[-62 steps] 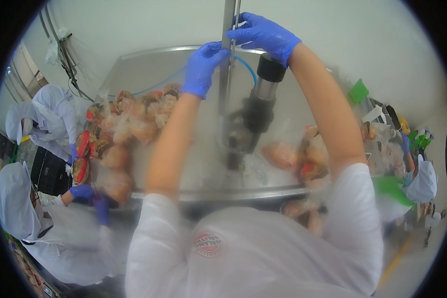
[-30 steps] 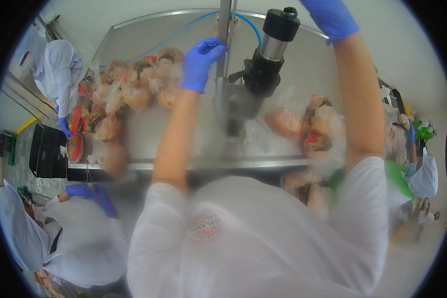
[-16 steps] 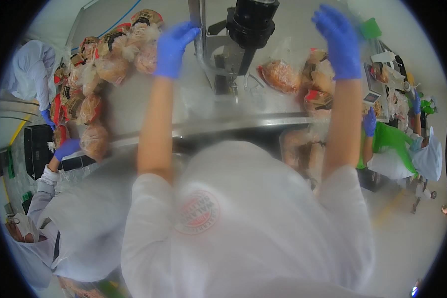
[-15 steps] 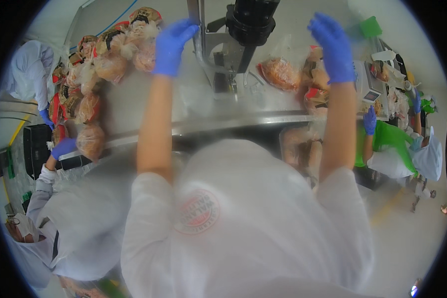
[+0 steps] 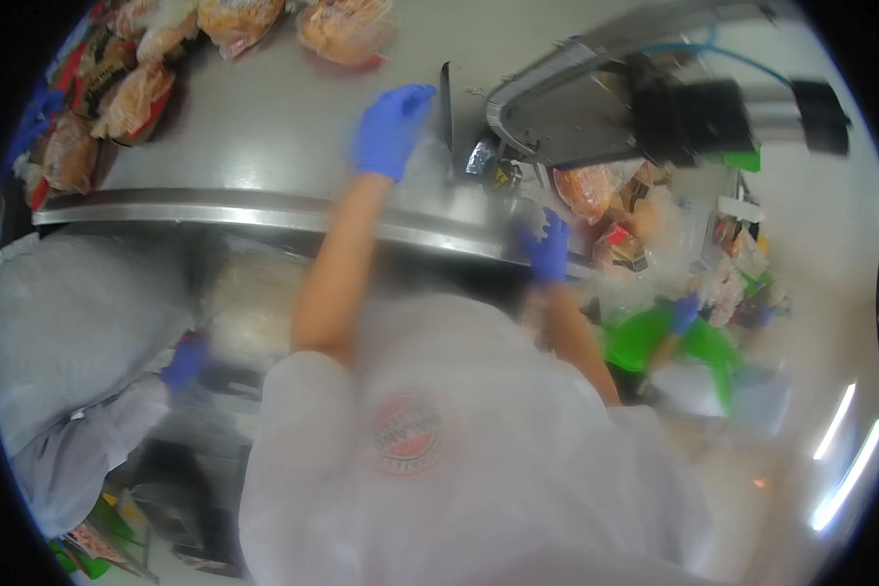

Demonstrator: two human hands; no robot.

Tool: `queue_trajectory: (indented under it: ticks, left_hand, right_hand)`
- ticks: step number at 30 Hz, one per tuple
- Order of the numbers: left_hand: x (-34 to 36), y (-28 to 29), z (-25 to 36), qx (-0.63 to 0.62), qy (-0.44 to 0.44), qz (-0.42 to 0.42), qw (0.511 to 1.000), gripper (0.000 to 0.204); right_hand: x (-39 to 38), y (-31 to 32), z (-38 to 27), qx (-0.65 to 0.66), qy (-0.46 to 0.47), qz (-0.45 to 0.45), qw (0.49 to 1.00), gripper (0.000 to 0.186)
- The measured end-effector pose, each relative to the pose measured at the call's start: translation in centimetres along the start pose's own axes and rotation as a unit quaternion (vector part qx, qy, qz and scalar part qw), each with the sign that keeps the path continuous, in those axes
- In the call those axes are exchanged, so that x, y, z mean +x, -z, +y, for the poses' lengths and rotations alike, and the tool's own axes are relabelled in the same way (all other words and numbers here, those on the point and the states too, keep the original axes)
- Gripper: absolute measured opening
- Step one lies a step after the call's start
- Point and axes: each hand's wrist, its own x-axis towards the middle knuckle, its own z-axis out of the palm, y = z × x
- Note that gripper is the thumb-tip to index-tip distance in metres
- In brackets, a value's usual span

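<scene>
My left hand, in a blue glove, is over the steel table just left of a thin dark upright edge of the clipping machine. Its fingers are loosely bent and nothing shows in them. Lower and to the right, my right hand, also blue-gloved, is near the table's front rim below the machine. Its fingers look apart and hold nothing I can see, though motion blurs them. A bagged chicken lies beyond the right hand, with another red-labelled bagged chicken to its right.
Several bagged chickens lie along the table's far left. A raised steel rim borders the steel table. At lower left, a co-worker's gloved hand is beside a pale plastic-covered stack. Another person in a green apron works on the right.
The view has swung, so the machine now appears farther right and tilted. Both hands have come down from their raised position, the right one to near the table rim.
</scene>
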Motion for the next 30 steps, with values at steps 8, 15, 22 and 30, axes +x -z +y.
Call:
queue_trajectory:
  ticks: [8, 15, 22, 30]
  left_hand:
    - [0.3, -2.4, -4.4, 0.150, -0.080, -0.020, 0.985, 0.018]
    - [5.3, -6.3, -4.9, 0.370, -0.177, -0.150, 0.900, 0.025]
    - [4.2, -6.5, -2.1, 0.388, -0.291, -0.112, 0.868, 0.015]
    - [7.7, -0.1, 3.3, 0.102, -0.191, 0.153, 0.964, 0.011]
  right_hand:
    - [0.3, -2.8, -1.0, -0.030, 0.012, -0.022, 0.999, 0.071]
    - [0.3, -2.8, -3.9, -0.098, 0.025, -0.005, 0.995, 0.067]
    - [-0.3, 0.3, -5.0, -0.075, 0.066, 0.110, 0.989, 0.056]
    - [0.3, 14.7, -20.0, 0.124, 0.238, 0.389, 0.881, 0.032]
